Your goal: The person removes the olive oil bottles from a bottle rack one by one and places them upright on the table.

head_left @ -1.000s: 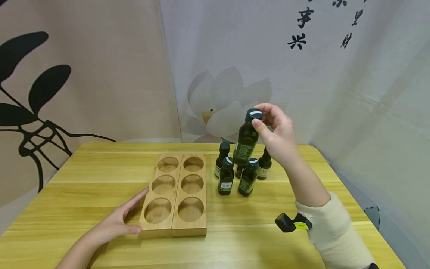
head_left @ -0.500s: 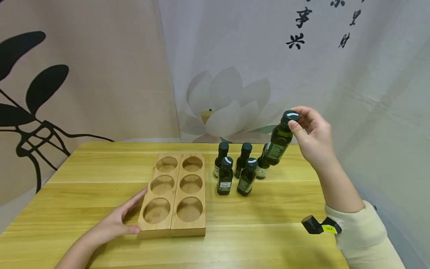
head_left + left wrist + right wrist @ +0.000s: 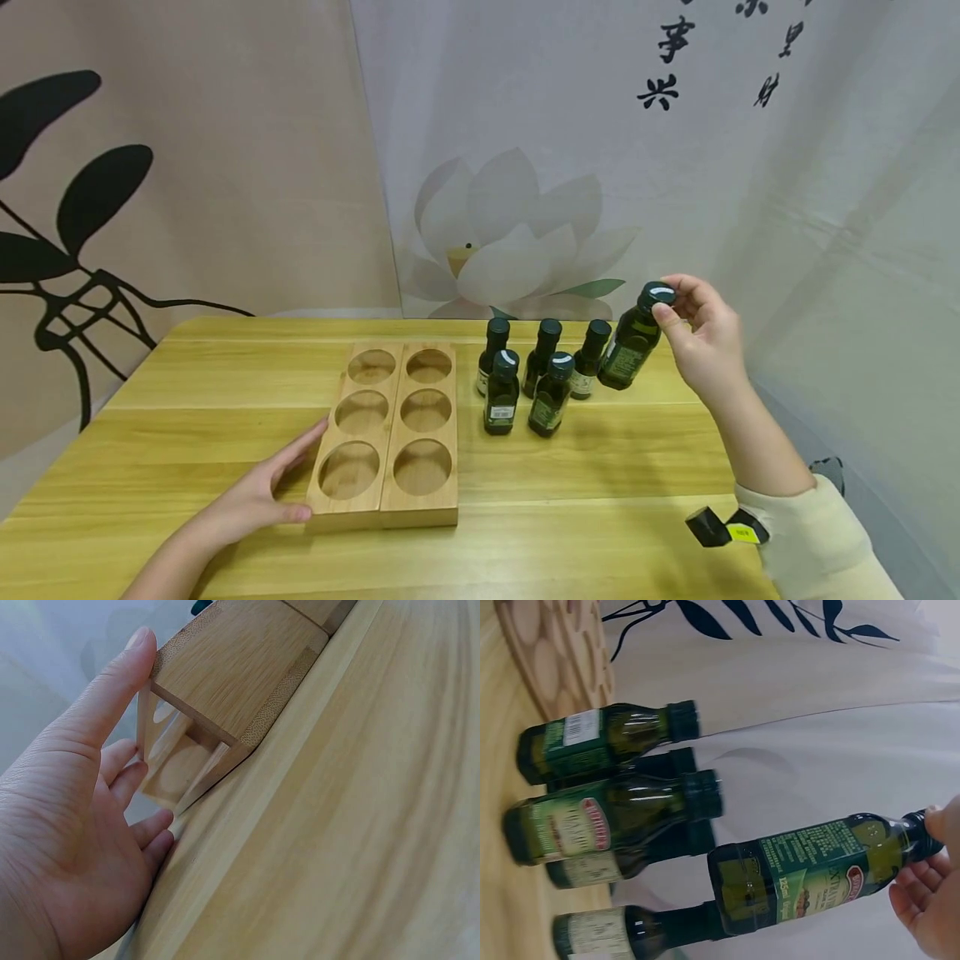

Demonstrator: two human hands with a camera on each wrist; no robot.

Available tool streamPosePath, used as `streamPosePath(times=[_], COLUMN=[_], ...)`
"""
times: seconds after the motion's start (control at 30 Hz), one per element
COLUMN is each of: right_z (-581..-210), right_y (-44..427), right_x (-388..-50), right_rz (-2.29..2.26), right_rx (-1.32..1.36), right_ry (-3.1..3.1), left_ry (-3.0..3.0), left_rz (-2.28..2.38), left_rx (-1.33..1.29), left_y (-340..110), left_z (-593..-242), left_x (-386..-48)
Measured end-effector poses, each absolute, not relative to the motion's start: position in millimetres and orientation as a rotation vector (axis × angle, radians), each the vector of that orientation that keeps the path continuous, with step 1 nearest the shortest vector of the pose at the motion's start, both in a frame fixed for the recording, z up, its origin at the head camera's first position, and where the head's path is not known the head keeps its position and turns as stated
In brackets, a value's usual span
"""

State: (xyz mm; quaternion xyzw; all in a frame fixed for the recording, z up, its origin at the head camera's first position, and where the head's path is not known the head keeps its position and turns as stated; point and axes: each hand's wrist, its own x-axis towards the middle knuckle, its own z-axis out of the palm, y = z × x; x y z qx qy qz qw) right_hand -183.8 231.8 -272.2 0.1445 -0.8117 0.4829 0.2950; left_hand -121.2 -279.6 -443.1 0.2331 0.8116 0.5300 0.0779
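My right hand (image 3: 708,337) pinches the dark cap of a green olive oil bottle (image 3: 632,346) between thumb and fingers. The bottle hangs tilted above the table, its base toward the left. In the right wrist view, the green label of the held bottle (image 3: 802,877) faces the camera. My left hand (image 3: 255,500) rests at the near left corner of a wooden rack (image 3: 420,518) with two rows of round recesses. In the left wrist view, its thumb (image 3: 120,682) touches the rack's edge, and the other fingers lie loosely bent along the side.
Two squat green bottles, one left (image 3: 501,408) and one right (image 3: 551,404), stand right of the rack. Behind them are three slimmer dark bottles: left (image 3: 495,337), middle (image 3: 547,337) and right (image 3: 592,350). A printed curtain (image 3: 517,100) hangs behind the wooden table (image 3: 570,533).
My right hand has carried the olive oil bottle rightward from above the bottle group, then lowered it beside the right slim bottle. My left hand stays at the rack.
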Motion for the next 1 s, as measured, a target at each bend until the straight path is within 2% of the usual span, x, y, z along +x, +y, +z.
streamPosePath(times=[1.0], right_z=[-363.0], right_y=[230.4], right_x=[-192.6], right_rz=[1.410], right_rx=[0.314], right_ry=[-2.199], left_ry=[2.390], left_rz=[1.613], left_rx=[0.720], left_y=[-280.2], left_z=[-444.4], left_x=[-122.5])
